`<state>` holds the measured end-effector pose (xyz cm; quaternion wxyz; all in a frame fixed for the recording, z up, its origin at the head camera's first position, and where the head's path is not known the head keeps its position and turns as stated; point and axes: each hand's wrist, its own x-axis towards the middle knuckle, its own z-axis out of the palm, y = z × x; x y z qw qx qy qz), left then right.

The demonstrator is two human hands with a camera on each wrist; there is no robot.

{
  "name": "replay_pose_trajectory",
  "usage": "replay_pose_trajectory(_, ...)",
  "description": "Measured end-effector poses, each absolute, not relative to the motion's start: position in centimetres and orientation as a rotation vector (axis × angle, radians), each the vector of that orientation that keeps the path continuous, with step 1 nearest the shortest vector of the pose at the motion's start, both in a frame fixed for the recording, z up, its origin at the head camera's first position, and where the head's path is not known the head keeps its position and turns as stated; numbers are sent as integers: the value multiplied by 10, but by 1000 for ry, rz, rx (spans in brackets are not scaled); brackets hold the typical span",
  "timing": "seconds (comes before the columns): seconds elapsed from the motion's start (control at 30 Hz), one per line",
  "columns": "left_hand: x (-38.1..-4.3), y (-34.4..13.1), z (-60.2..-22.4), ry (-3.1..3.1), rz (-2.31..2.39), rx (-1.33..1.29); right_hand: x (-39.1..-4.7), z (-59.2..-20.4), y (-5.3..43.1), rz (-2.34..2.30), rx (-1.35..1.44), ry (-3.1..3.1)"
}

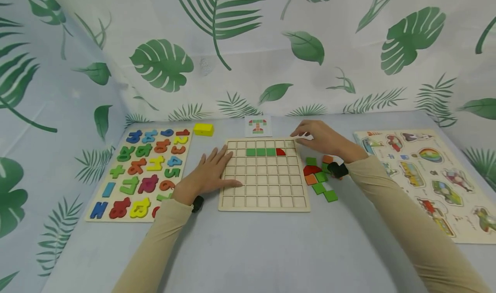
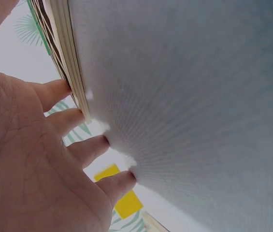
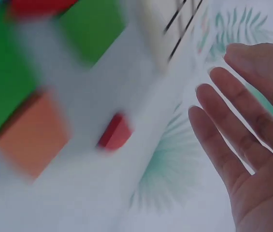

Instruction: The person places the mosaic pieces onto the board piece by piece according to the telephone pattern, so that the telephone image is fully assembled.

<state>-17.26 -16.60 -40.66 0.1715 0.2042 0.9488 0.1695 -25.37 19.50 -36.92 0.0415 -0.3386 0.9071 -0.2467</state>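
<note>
A wooden grid board (image 1: 267, 185) lies on the table. In its second row from the top, several green squares (image 1: 261, 152) sit side by side, with a red curved piece (image 1: 280, 152) at their right end. My left hand (image 1: 205, 172) rests spread over the board's left edge, its fingertips touching the edge in the left wrist view. At the board's top right corner is my right hand (image 1: 323, 136), its fingers extended in the right wrist view with nothing visible between them. Loose green squares (image 1: 330, 195), orange squares (image 1: 311, 180) and a red curved piece (image 1: 311, 170) lie right of the board.
Behind the board stands a small card (image 1: 258, 125) with a red and green block pattern. A yellow block (image 1: 203, 129) is at the back left. To the left lies a number puzzle board (image 1: 129, 218); a picture puzzle board (image 1: 469, 237) lies at the right.
</note>
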Motion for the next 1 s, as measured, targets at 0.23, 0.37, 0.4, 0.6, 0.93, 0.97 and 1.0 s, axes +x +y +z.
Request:
replay_pose_trajectory(0.23, -172, -167, -406, 2696, 482, 568, -252, -377, 225, -766, -930, 2787)
replay_pose_trajectory(0.37, -172, -168, -406, 2694, 483, 570, -253, -384, 232, -770, -933, 2782)
replay_pose_trajectory(0.4, -173, -168, -406, 2692, 481, 572, -253, -385, 233, -771, -922, 2785)
replay_pose_trajectory(0.6, -174, -166, -406, 2700, 478, 586, -254, -390, 237, -796, -836, 2818)
replay_pose_trajectory(0.93, -175, -165, -406, 2702, 457, 585, -256, -394, 243, -800, -759, 2868)
replay_pose_trajectory(0.97, -175, -165, -406, 2702, 457, 584, -257, -394, 243, -794, -758, 2872)
replay_pose_trajectory(1.0, -175, -166, -405, 2704, 460, 587, -258, -394, 243, -789, -756, 2874)
